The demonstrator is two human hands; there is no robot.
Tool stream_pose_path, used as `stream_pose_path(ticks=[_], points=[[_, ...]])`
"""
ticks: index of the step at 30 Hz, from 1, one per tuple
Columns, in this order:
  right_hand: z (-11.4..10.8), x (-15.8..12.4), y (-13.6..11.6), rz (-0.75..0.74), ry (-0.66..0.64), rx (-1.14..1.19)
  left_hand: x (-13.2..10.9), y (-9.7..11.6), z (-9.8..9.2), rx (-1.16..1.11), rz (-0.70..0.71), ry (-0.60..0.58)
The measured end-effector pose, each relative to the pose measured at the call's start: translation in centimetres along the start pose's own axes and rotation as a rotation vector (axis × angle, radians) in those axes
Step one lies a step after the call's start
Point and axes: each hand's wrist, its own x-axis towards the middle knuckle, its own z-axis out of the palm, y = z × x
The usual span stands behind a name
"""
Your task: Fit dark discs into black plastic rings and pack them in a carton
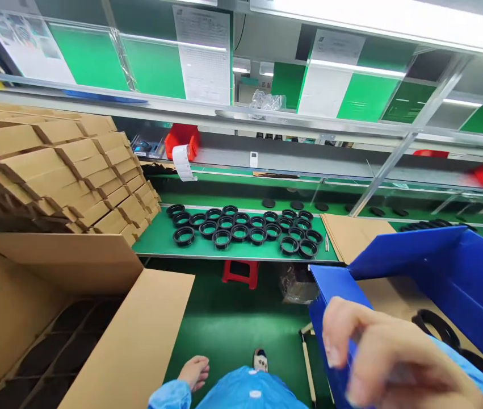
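My left hand (195,372) hangs low in front of my body, beside the flap of a cardboard box (139,335). Its fingers are loosely curled, and I see nothing in them. Close to the camera, my right hand (398,355) is over the near side of a blue bin (432,244). Blurred by motion, its fingers are bent but apart, with nothing visible between them. Black rings (437,326) lie inside the bin, partly hidden by my hand and sleeve. Several more black rings (240,232) stand in rows on the green bench (160,244).
Folded cardboard dividers (66,165) are piled at left, behind the open box with dark compartments. Flat cardboard sheets (347,230) lie right of the rings. A red stool (241,272) stands under the bench. Red bins (181,141) and a metal-framed shelf (309,122) are behind.
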Motion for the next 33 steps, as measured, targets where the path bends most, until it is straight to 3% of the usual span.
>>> stream_pose_path(ticks=[3,6,11,15,17,20,24,29,33], points=[[-6.2,3.3,3.5,0.119,-0.084,-0.142,1.3,3.6,0.6,-0.027,0.023,0.056],[-10.1,7.3,8.9,0.161,-0.162,-0.348,2.9,7.8,2.3,-0.036,0.048,0.062],[-12.8,14.4,19.0,0.19,-0.44,-0.603,6.4,13.3,5.2,-0.038,0.097,-0.014],[-14.8,20.3,26.9,0.241,-0.555,-0.52,10.3,16.8,5.1,0.023,0.099,-0.036],[-16.2,23.3,31.4,0.361,-0.447,-0.342,12.8,19.1,4.0,0.074,0.098,-0.036],[-18.3,27.7,38.5,0.614,-0.096,-0.072,16.8,23.5,1.6,0.133,0.165,-0.092],[-20.2,32.6,46.4,0.839,0.308,0.071,20.9,30.6,-1.4,0.186,0.299,-0.231],[-22.1,37.0,53.4,0.958,0.757,0.374,22.5,39.0,-3.3,0.304,0.408,-0.497],[-25.2,40.1,58.3,0.929,0.993,0.548,22.1,43.9,-3.7,0.316,0.308,-0.526]])
